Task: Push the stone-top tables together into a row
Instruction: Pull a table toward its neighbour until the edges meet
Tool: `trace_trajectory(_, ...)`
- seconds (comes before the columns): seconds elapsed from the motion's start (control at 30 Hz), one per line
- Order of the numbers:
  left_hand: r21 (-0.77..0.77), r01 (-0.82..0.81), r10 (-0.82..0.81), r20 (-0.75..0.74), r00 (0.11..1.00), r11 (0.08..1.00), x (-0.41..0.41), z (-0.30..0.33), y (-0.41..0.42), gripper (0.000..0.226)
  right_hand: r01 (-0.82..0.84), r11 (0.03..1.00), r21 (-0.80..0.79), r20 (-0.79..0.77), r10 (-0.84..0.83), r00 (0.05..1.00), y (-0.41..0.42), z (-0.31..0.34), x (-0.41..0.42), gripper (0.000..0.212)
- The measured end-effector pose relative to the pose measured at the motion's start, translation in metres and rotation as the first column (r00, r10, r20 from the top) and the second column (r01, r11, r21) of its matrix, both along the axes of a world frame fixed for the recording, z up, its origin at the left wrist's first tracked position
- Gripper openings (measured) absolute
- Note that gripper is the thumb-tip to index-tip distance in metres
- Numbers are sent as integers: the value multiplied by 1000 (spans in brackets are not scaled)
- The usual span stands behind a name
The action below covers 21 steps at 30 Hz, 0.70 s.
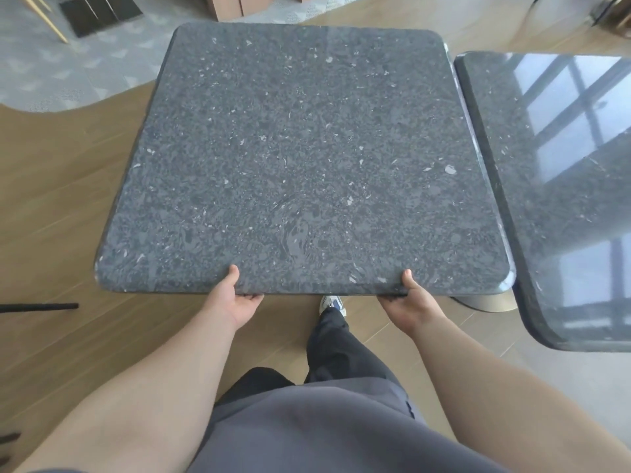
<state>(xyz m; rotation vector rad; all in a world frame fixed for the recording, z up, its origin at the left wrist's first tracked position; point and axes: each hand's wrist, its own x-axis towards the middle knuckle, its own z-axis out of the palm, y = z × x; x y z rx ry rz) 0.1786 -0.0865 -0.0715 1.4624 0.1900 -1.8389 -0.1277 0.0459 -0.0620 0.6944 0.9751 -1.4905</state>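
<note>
A square dark grey stone-top table (304,158) with rounded corners fills the middle of the head view. My left hand (235,298) grips its near edge, thumb on top and fingers curled underneath. My right hand (406,298) grips the same edge further right in the same way. A second stone-top table (560,186) stands to the right, its glossy top mirroring a window. A narrow gap separates the two tops, and the right one sits slightly nearer to me.
Wooden floor (58,206) surrounds the tables. A pale patterned rug (68,73) lies at the far left. A black rod (37,307) lies on the floor at left. My shoe (329,303) shows under the near edge, and a round table base (485,303) beside it.
</note>
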Motion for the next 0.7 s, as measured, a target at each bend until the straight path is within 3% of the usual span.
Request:
trace_trajectory(0.27, -16, -2, 2, 10, 1000, 1000, -7, 10, 4, 46, 24, 1000, 14, 21, -24, 999, -1, 11, 3, 30)
trace_trajectory(0.7, 6, 12, -12, 8, 1000, 1000, 8, 5, 29, 29, -36, 999, 8, 3, 36, 999, 30, 9, 8, 42)
